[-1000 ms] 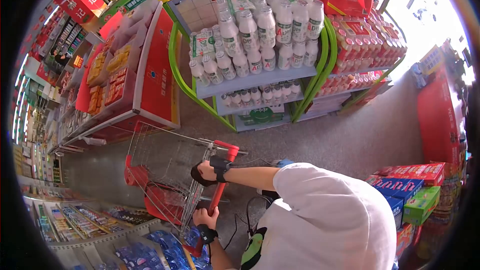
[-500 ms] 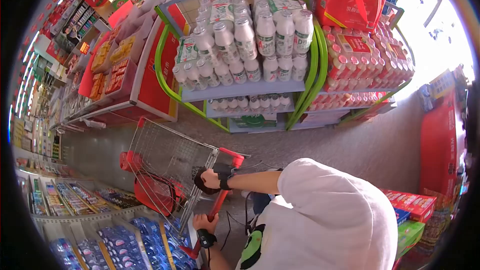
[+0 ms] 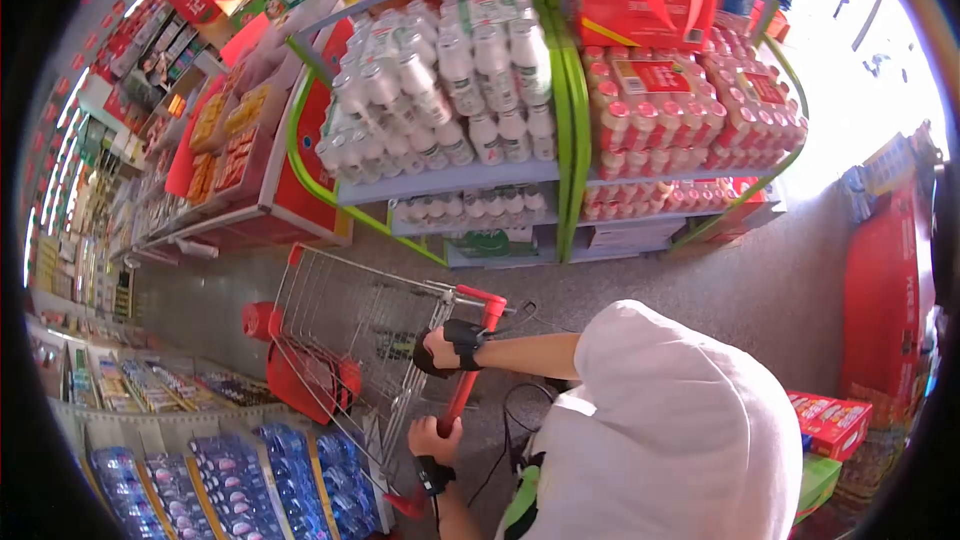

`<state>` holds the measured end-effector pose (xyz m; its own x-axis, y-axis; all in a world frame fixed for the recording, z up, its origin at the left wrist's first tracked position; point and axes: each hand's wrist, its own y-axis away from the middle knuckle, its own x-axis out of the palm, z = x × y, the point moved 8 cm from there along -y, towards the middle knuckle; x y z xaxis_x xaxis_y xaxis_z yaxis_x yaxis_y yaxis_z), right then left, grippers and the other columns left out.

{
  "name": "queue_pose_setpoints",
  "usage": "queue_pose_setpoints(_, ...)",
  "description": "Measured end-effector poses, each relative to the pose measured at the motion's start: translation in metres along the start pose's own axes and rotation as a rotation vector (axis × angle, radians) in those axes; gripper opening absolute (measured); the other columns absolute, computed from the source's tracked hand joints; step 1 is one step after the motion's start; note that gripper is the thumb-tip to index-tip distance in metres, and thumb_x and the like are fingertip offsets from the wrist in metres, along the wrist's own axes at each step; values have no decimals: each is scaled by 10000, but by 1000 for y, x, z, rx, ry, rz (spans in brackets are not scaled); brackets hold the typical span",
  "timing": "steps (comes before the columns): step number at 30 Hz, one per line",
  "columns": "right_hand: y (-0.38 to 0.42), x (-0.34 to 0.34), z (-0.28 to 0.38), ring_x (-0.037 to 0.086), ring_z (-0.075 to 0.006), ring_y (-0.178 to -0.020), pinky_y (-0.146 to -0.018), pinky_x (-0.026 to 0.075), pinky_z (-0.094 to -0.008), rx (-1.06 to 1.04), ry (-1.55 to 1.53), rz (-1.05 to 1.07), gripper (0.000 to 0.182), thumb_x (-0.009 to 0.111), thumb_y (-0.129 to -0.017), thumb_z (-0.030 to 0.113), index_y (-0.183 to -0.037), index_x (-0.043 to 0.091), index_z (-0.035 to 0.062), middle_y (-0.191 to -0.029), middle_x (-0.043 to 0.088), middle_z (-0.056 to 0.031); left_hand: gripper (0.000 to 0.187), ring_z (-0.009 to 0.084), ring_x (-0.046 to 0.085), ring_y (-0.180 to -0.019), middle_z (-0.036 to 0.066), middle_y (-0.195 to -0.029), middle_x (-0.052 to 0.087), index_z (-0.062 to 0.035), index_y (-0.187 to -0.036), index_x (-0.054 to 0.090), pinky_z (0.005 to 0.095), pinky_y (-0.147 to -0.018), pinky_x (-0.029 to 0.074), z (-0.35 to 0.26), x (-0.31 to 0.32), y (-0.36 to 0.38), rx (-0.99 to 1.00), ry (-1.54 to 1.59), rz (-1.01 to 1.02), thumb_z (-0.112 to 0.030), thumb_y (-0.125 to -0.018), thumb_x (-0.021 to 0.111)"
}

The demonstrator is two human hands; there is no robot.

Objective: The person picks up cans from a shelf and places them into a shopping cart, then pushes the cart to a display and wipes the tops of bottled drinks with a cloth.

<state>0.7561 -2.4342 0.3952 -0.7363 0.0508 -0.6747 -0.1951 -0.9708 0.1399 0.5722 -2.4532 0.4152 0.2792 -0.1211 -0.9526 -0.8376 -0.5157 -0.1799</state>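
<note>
My left hand (image 3: 436,440) is wrapped round the red handle (image 3: 461,395) of a wire shopping cart (image 3: 350,305), near its lower end. Beyond the upper part of the handle, my right hand (image 3: 441,348) is closed at the cart's rear edge, against a dark brown thing (image 3: 428,358) that is too small to make out. Both wrists carry black straps with small devices. A red basket-like thing (image 3: 305,380) shows through the wires, at the cart's lower left.
White bottles (image 3: 490,70) and red-capped bottle packs (image 3: 650,110) fill green-framed racks ahead. Packed snacks (image 3: 235,155) stand on a display at the left. Blue bottled water (image 3: 235,485) lines the lower left. Boxes (image 3: 830,420) are at the right, and a dark cable (image 3: 510,420) hangs near the handle.
The racks have shifted left in view, while the cart handle and both hands sit slightly further right. Both hands remain closed.
</note>
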Motion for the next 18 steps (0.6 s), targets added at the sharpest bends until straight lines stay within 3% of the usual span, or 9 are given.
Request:
queue_pose_setpoints(1,2,11,-13,593,-310,-616,-556,474,-380,-5,-81,-60,197,592,-567,214,-701,621,74,-659,594,-150,337,322,484,-604,121,-639,488,-46,-648,484,427,-543,396,-13,4,-1,8,98,52,-309,-620,692)
queue_pose_setpoints(4,16,13,-37,583,-298,-654,-580,468,-361,-61,-275,-181,192,609,-561,214,-693,605,74,-678,582,-141,350,320,497,-633,123,-677,505,-45,-790,516,424,-561,407,-73,5,-14,48,152,-111,-296,-622,692)
queue_pose_setpoints(5,27,8,-39,578,-295,-671,-591,465,-354,-80,-322,-198,196,618,-556,216,-686,598,70,-691,577,-139,428,332,526,-683,138,-730,544,-41,-919,520,422,-596,428,-87,14,-17,-7,242,-98,-318,-637,685)
queue_pose_setpoints(8,59,-13,-47,549,-257,-710,-630,447,-328,-165,-549,-342,203,632,-585,159,-715,542,31,-718,540,-114,476,354,554,-769,175,-857,573,-26,-1002,528,438,-654,444,-123,54,-22,-162,189,117,-349,-680,663)
queue_pose_setpoints(11,96,-55,-59,528,-164,-746,-664,433,-282,-188,-852,-387,172,589,-671,65,-812,508,12,-739,533,-67,405,367,573,-654,169,-726,589,-46,-942,537,438,-546,447,-168,72,-44,-105,186,197,-379,-726,614)
queue_pose_setpoints(13,124,-92,-76,526,-147,-767,-685,433,-272,-164,-995,-491,172,582,-682,60,-834,516,9,-765,547,-62,328,354,580,-565,154,-623,586,-61,-849,536,432,-485,447,-191,89,-50,-64,98,257,-374,-765,584)
queue_pose_setpoints(15,152,-133,-94,529,-142,-794,-718,436,-266,-165,-1161,-550,166,568,-698,44,-854,525,9,-797,563,-54,309,324,598,-608,141,-655,596,-60,-809,527,416,-529,467,-217,100,-51,-63,-82,373,-351,-752,614)
queue_pose_setpoints(16,170,-157,-107,549,-132,-880,-792,441,-269,-165,-1095,-552,134,552,-748,9,-878,523,23,-905,598,-55,303,309,607,-630,134,-671,602,-59,-788,522,407,-551,477,-228,102,-51,-68,-176,427,-339,-745,629)
queue_pose_setpoints(18,224,-223,-129,552,-131,-852,-778,442,-271,-65,-1196,-611,102,560,-749,21,-846,528,27,-872,600,-54,335,295,614,-639,138,-670,603,-45,-779,532,396,-566,486,-251,102,-51,-30,-205,480,-360,-735,638)
